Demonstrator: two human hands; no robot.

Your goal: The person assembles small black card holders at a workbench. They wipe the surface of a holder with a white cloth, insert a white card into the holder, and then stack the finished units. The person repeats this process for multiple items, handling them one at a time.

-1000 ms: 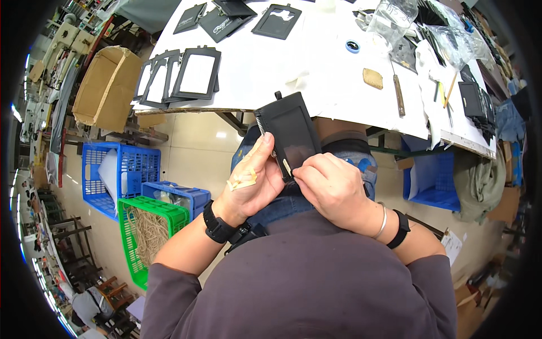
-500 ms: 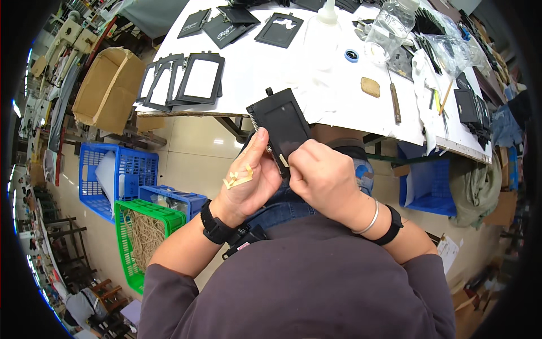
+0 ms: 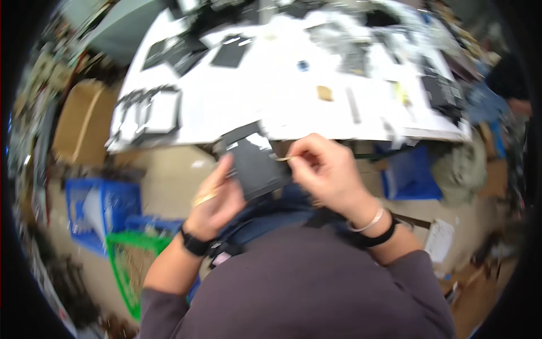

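My left hand (image 3: 215,199) grips a flat black rectangular panel (image 3: 255,163) by its lower left edge, just below the table's front edge. The panel's top shows a pale glossy patch. My right hand (image 3: 324,169) is pinched on a small thin yellowish strip (image 3: 282,159) at the panel's right side. The picture is motion-blurred, so fine detail is lost. Both wrists wear black bands; the right also has a light bracelet.
A white table (image 3: 271,90) holds several black frames (image 3: 149,110), a black panel (image 3: 231,53), a small tan piece (image 3: 324,93) and clutter at the right. A cardboard box (image 3: 79,124), blue crate (image 3: 96,209) and green crate (image 3: 127,265) sit at left, a blue bin (image 3: 409,175) at right.
The view has swung and blurred. My right hand has drawn off the panel's face to its right edge, now pinching a thin strip. The left hand still holds the panel.
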